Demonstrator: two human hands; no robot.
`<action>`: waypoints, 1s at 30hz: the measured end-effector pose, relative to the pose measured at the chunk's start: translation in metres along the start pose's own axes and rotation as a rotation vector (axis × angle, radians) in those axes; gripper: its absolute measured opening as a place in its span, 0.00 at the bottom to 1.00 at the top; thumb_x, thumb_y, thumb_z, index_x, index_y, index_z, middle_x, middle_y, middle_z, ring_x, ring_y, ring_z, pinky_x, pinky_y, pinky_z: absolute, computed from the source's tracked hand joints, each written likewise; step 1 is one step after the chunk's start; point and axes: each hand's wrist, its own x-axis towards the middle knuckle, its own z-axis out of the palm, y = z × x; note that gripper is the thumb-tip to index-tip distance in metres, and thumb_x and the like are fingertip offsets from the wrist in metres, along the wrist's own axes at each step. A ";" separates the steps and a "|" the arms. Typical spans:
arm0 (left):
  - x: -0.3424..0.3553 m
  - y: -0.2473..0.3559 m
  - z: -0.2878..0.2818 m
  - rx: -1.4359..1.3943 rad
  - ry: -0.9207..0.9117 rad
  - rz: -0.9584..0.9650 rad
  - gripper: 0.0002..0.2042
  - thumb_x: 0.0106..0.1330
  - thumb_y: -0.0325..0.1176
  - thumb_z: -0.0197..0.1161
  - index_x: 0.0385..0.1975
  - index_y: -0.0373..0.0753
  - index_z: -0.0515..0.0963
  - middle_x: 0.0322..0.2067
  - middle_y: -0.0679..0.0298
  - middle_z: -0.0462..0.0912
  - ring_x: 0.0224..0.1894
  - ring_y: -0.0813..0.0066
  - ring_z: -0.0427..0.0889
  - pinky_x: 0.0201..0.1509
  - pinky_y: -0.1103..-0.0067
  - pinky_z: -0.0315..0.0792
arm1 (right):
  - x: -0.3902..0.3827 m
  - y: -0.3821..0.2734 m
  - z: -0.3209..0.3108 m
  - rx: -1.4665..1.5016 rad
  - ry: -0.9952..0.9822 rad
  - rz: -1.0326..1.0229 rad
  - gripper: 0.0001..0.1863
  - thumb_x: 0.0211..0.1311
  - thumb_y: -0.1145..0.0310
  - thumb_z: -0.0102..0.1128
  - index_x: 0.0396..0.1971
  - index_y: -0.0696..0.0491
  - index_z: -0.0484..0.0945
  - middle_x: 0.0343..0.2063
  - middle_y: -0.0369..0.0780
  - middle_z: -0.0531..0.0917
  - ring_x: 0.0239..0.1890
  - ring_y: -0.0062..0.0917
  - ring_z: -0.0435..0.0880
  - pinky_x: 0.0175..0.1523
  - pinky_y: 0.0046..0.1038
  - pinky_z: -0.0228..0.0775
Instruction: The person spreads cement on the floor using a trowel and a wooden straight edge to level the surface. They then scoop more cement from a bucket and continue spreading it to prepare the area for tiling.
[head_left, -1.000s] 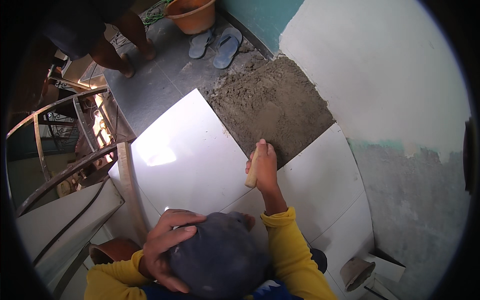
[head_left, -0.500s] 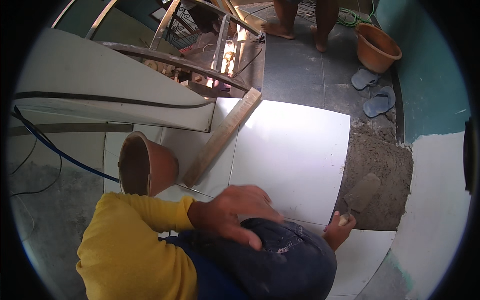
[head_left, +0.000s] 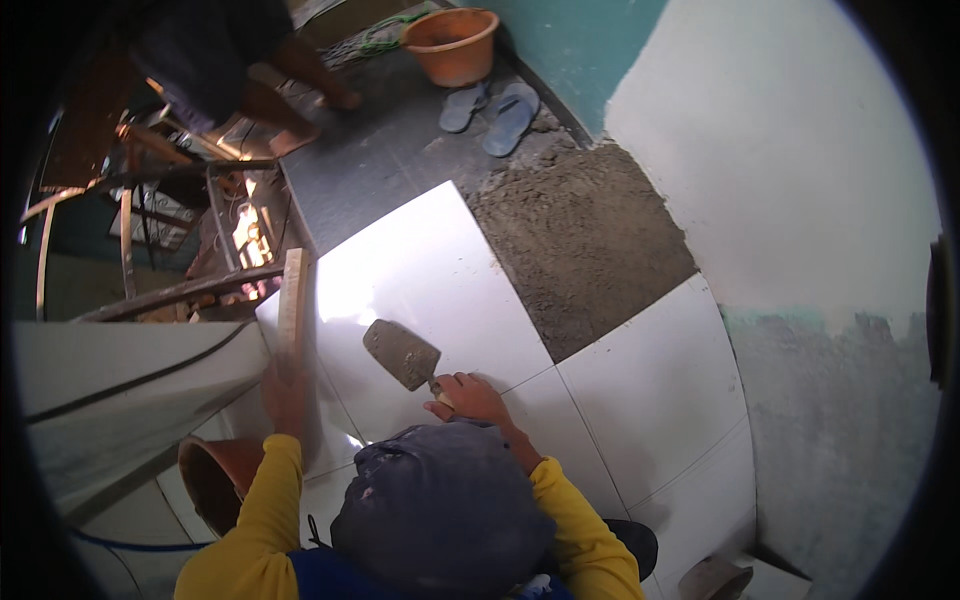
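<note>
The mortar-smeared metal trowel with a pale wooden handle (head_left: 401,355) is over the glossy white floor tile (head_left: 450,265), toward its near edge; whether the blade touches is unclear. The right hand (head_left: 475,398) has its grip clamped on the handle. Keeping the blade level should stop loose crumbs dropping onto the glaze. The left hand (head_left: 285,398) is at the near end of the straight wooden bar (head_left: 294,300), just beside the tile's left edge; blur hides whether that grip is closed. A hold nearer the bar's middle would probably balance better and spare the tile's corners. Beyond the tile's right edge, the rough grey-brown mortar bed (head_left: 590,250) is best left unscuffed.
</note>
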 end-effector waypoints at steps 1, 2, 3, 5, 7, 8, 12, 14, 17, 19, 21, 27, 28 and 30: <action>0.003 0.005 -0.006 -0.024 0.026 0.084 0.38 0.63 0.35 0.76 0.73 0.32 0.69 0.63 0.44 0.78 0.65 0.46 0.78 0.72 0.60 0.70 | -0.001 -0.002 -0.005 -0.015 0.023 -0.002 0.26 0.71 0.48 0.64 0.58 0.53 0.78 0.46 0.48 0.83 0.52 0.46 0.83 0.56 0.49 0.75; 0.009 0.016 -0.010 -0.053 0.041 0.160 0.36 0.64 0.33 0.75 0.72 0.32 0.70 0.62 0.45 0.78 0.63 0.48 0.79 0.70 0.61 0.72 | -0.005 0.003 -0.011 -0.056 0.214 -0.022 0.31 0.72 0.46 0.64 0.62 0.54 0.77 0.47 0.48 0.83 0.51 0.45 0.82 0.56 0.49 0.74; 0.014 0.040 -0.023 -0.172 -0.065 0.239 0.36 0.65 0.31 0.74 0.73 0.31 0.69 0.61 0.46 0.79 0.63 0.50 0.79 0.69 0.62 0.72 | -0.009 0.004 -0.026 -0.039 0.362 0.008 0.31 0.71 0.48 0.66 0.64 0.55 0.76 0.46 0.47 0.82 0.51 0.45 0.82 0.56 0.48 0.74; 0.015 0.118 -0.056 -0.413 -0.279 0.375 0.34 0.68 0.28 0.71 0.74 0.31 0.68 0.58 0.48 0.80 0.61 0.55 0.80 0.68 0.66 0.73 | -0.016 0.020 -0.074 -0.026 0.622 0.083 0.31 0.70 0.57 0.71 0.67 0.57 0.75 0.47 0.48 0.82 0.51 0.45 0.82 0.56 0.44 0.75; 0.023 0.184 -0.055 -0.580 -0.481 0.512 0.33 0.68 0.25 0.71 0.74 0.31 0.68 0.55 0.52 0.79 0.57 0.61 0.80 0.64 0.70 0.74 | -0.025 0.036 -0.127 -0.038 0.837 0.225 0.32 0.68 0.63 0.72 0.68 0.58 0.73 0.49 0.49 0.83 0.52 0.44 0.82 0.57 0.44 0.76; 0.033 0.214 -0.051 -0.575 -0.571 0.609 0.33 0.67 0.25 0.71 0.73 0.32 0.70 0.54 0.53 0.79 0.55 0.62 0.81 0.64 0.70 0.75 | -0.029 0.045 -0.153 -0.070 0.924 0.304 0.33 0.68 0.65 0.73 0.69 0.58 0.72 0.50 0.49 0.83 0.52 0.43 0.82 0.58 0.44 0.76; 0.071 0.374 -0.020 -0.207 -0.788 1.181 0.33 0.60 0.28 0.76 0.68 0.37 0.77 0.50 0.56 0.78 0.51 0.57 0.82 0.60 0.68 0.77 | -0.067 0.103 -0.227 -0.199 0.992 0.504 0.47 0.64 0.68 0.76 0.80 0.48 0.58 0.65 0.50 0.70 0.62 0.43 0.77 0.65 0.43 0.74; 0.089 0.443 0.018 -0.141 -0.828 1.447 0.31 0.58 0.31 0.78 0.65 0.37 0.79 0.51 0.55 0.80 0.54 0.55 0.82 0.60 0.65 0.77 | -0.084 0.127 -0.245 -0.289 0.953 0.468 0.48 0.64 0.67 0.77 0.80 0.45 0.59 0.66 0.50 0.69 0.64 0.44 0.76 0.66 0.43 0.74; 0.109 0.542 0.081 -0.148 -0.660 1.785 0.26 0.62 0.37 0.76 0.61 0.37 0.81 0.48 0.53 0.84 0.54 0.53 0.84 0.60 0.60 0.77 | -0.096 0.176 -0.258 -0.297 0.870 0.508 0.45 0.62 0.67 0.78 0.78 0.43 0.63 0.63 0.49 0.73 0.63 0.42 0.78 0.61 0.40 0.76; 0.102 0.605 0.104 -0.094 -0.630 1.780 0.24 0.64 0.39 0.75 0.60 0.39 0.82 0.44 0.53 0.86 0.52 0.51 0.84 0.60 0.58 0.77 | -0.104 0.216 -0.268 -0.209 0.825 0.548 0.39 0.62 0.68 0.78 0.72 0.48 0.69 0.59 0.48 0.76 0.60 0.38 0.80 0.57 0.39 0.77; 0.103 0.652 0.130 -0.015 -0.628 1.747 0.25 0.65 0.38 0.74 0.62 0.41 0.82 0.44 0.53 0.86 0.52 0.50 0.84 0.60 0.58 0.76 | -0.095 0.238 -0.274 -0.224 0.986 0.592 0.32 0.63 0.69 0.78 0.64 0.53 0.71 0.54 0.46 0.77 0.54 0.34 0.83 0.52 0.37 0.78; 0.115 0.709 0.191 -0.031 -0.647 1.759 0.26 0.64 0.34 0.74 0.64 0.44 0.81 0.44 0.53 0.87 0.53 0.50 0.84 0.61 0.59 0.76 | -0.074 0.254 -0.277 -0.070 1.224 0.641 0.28 0.65 0.66 0.78 0.55 0.61 0.70 0.51 0.45 0.78 0.42 0.28 0.86 0.48 0.34 0.78; 0.114 0.714 0.201 -0.022 -0.632 1.793 0.26 0.63 0.32 0.74 0.64 0.45 0.81 0.46 0.53 0.87 0.54 0.50 0.84 0.62 0.60 0.76 | -0.070 0.254 -0.275 -0.033 1.263 0.645 0.28 0.65 0.67 0.78 0.56 0.60 0.70 0.51 0.45 0.78 0.41 0.29 0.85 0.49 0.34 0.78; 0.112 0.715 0.216 -0.051 -0.634 1.826 0.26 0.63 0.31 0.75 0.63 0.44 0.82 0.47 0.53 0.87 0.56 0.50 0.83 0.64 0.60 0.75 | -0.069 0.258 -0.276 -0.059 1.247 0.646 0.26 0.66 0.67 0.77 0.58 0.58 0.73 0.52 0.45 0.79 0.42 0.29 0.86 0.50 0.34 0.78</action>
